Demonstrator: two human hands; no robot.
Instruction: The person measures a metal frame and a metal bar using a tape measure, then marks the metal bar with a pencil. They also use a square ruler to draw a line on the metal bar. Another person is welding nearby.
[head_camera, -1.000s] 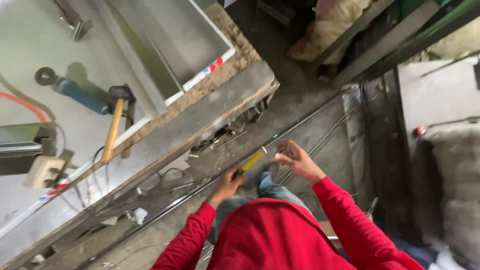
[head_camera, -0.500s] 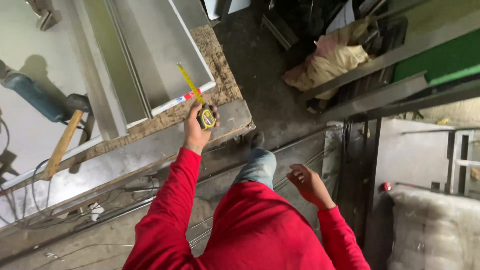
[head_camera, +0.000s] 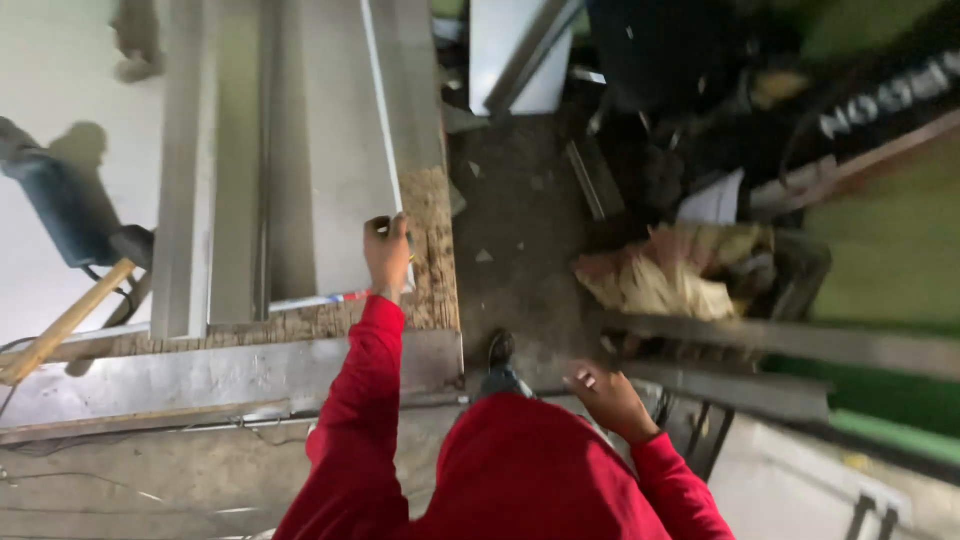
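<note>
My left hand is stretched out to the workbench, closed over the near right corner of a grey metal sheet. A sliver of a yellow tape measure shows under its fingers; the rest is hidden. The sheet lies on a rough wooden board. My right hand hangs low by my side over the floor, fingers loosely curled and holding nothing. Both arms are in red sleeves.
Long steel profiles lie beside the sheet. A wooden-handled hammer and a dark power tool sit at the bench's left. A crumpled cloth bundle and steel bars are at right. My shoe stands on the dirty floor.
My left hand carried the tape measure from low at the thin rods up onto the sheet's corner. My right hand let go and dropped to my side. The view swung over the bench.
</note>
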